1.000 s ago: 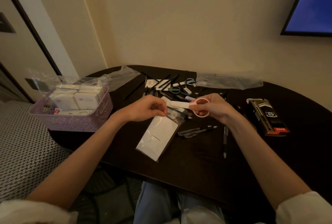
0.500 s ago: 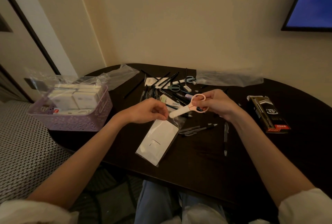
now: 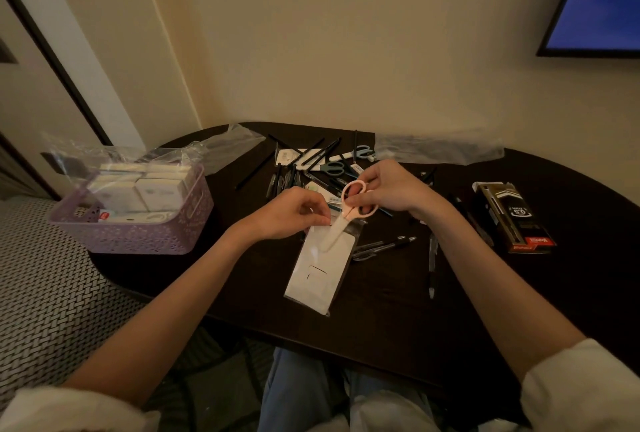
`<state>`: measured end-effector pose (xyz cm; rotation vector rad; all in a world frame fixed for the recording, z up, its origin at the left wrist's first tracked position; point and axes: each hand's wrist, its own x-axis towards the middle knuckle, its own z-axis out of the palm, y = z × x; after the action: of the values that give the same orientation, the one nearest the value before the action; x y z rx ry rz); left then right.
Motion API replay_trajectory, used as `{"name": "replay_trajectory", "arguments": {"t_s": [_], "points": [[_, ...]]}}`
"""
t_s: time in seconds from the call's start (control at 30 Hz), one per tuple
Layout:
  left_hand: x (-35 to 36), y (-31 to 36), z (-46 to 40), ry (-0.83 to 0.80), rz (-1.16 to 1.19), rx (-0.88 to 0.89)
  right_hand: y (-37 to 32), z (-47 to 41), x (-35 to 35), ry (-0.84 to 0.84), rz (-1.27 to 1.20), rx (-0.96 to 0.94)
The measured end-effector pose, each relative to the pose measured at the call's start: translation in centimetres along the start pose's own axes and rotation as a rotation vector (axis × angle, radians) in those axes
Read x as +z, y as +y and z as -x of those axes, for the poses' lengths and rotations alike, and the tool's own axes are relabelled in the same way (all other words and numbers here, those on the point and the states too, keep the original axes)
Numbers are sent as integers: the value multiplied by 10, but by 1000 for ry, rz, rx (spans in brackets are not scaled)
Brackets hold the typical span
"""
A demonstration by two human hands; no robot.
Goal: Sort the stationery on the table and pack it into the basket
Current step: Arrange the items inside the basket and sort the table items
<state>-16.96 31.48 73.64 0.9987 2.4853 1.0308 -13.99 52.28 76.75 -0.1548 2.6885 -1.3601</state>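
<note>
My right hand (image 3: 391, 189) pinches the pink scissors (image 3: 349, 213) by the handle loops, blade end angled down-left into the clear sleeve (image 3: 320, 272) on the bench (image 3: 398, 320), whose mouth my left hand (image 3: 291, 213) pinches open (basket (image 3: 138, 227) far left).

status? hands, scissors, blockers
Left hand pinches sleeve mouth. Right hand holds scissors, tip entering sleeve. Basket apart, left. No blockers seen.

Pink scissors (image 3: 349, 209), lilac basket (image 3: 138, 234)
</note>
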Motion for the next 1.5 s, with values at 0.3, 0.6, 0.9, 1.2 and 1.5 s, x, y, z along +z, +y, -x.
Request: {"name": "replay_trajectory", "arguments": {"t_s": [0.3,0.6,0.9,1.2,1.5], "points": [[2,3,1,2,16,-36,3,0,5,-231,8,-33],[4,1,1,106,57,-42,7,0,8,-217,-123,11],[16,-5,2,217,187,-39,14,-3,10,-204,-161,59],[68,-24,40,110,-126,-314,35,-3,14,-43,-206,150],[74,-42,37,294,-252,-277,37,4,0,116,-349,222]]}}
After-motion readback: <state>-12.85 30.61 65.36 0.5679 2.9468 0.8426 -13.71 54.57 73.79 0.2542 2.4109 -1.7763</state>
